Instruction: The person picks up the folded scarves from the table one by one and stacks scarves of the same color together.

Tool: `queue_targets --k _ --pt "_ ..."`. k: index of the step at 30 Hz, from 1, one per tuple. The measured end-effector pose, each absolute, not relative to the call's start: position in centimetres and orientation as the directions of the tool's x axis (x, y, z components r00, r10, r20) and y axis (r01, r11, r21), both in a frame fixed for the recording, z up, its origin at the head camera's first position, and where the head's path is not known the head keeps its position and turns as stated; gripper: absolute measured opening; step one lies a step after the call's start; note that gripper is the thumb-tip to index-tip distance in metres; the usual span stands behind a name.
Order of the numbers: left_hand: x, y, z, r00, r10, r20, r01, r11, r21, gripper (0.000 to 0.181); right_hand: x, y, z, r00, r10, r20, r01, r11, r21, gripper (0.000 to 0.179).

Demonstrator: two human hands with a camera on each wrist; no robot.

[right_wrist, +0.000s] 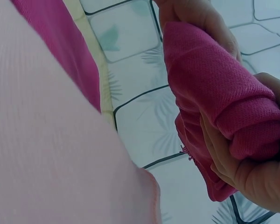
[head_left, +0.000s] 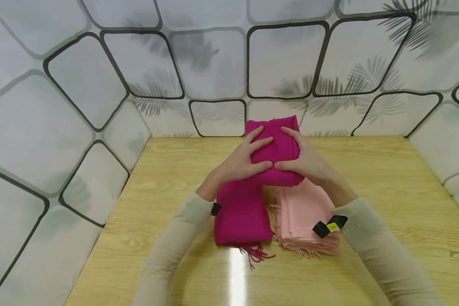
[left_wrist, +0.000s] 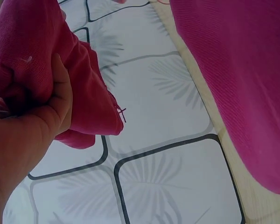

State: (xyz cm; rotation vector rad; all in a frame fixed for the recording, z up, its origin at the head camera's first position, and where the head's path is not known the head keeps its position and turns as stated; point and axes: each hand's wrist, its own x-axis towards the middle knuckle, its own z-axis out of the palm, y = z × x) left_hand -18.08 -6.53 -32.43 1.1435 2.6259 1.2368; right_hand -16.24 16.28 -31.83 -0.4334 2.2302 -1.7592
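Note:
A folded magenta scarf [head_left: 277, 148] is held up over the table's far side, between my two hands. My left hand [head_left: 242, 160] grips its left side, the thumb on the near face and the fingers spread. On the opposite side, my right hand [head_left: 310, 163] holds it the same way, the two thumb tips close together. In the right wrist view the bundle [right_wrist: 214, 88] looks thick and rolled over at its edge. Under the hands lies a second folded magenta scarf [head_left: 242, 216] with fringe at its near end. Beside it sits a folded pink scarf [head_left: 302, 212], also fringed.
The scarves lie on a light wood-grain table [head_left: 126, 255]. A patterned covering [head_left: 214, 63] with dark rounded outlines and leaf prints rises at the back and both sides, close behind the lifted scarf.

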Motion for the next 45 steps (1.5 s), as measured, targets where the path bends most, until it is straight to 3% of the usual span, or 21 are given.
queue_targets --k 18,28,45 --pt "-15.2 -8.3 -34.3 -0.71 0.59 0.384 0.643 0.323 0.694 0.064 -13.1 14.4 -32.6 -0.916 -0.402 -0.012 -0.087 0.226 -0.97 0.091" --pt "-14.4 -8.5 -35.7 -0.715 0.601 0.357 0.625 0.32 0.712 0.063 -11.9 14.3 -34.4 -0.928 -0.373 -0.004 -0.084 0.219 -0.972 0.09" --pt "-13.0 -8.9 -34.7 -0.707 0.607 0.364 0.636 0.319 0.703 0.062 -10.6 14.2 -33.5 -0.924 -0.382 0.008 -0.102 0.226 -0.969 0.089"
